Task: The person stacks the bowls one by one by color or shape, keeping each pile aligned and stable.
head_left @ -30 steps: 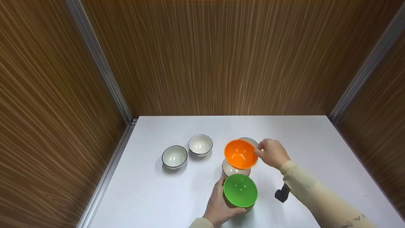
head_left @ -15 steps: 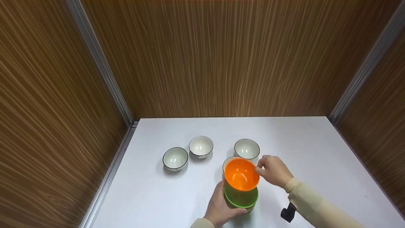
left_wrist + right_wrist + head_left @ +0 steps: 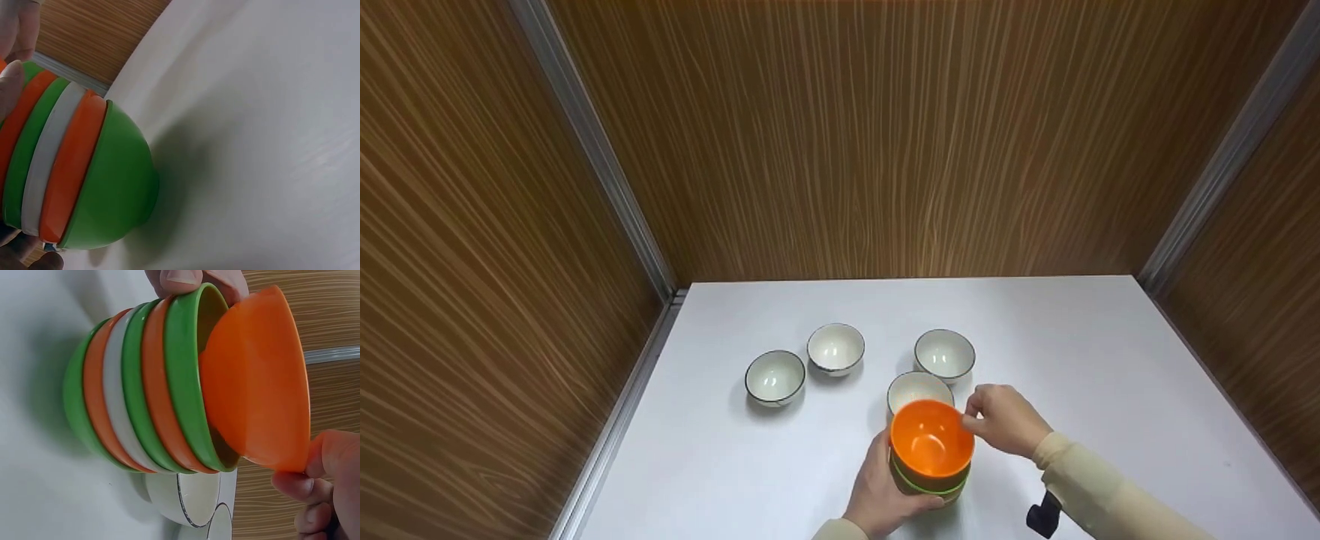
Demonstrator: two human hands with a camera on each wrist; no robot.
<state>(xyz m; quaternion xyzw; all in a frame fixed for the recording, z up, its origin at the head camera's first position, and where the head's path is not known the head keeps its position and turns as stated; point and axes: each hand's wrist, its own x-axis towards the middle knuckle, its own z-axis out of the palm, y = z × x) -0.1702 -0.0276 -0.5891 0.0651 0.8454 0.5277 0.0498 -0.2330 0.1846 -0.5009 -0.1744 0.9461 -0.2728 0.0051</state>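
My left hand grips the side of a stack of nested bowls, thumb toward the front and fingers at the back. In the left wrist view the stack starts with a green bowl at the bottom, then orange, white, green, orange and green bowls above it. My right hand pinches the right rim of another orange bowl between thumb and fingers. In the right wrist view this orange bowl is tilted, its base inside the mouth of the topmost green bowl.
Several white bowls with dark rims stand on the white table: one bowl just behind the stack, another beyond it, and two to the left. Wood-patterned panels enclose the back and sides.
My right hand has brought the orange bowl toward me and down, from over the white bowls into the top of the stack. My left hand has stayed around the stack.
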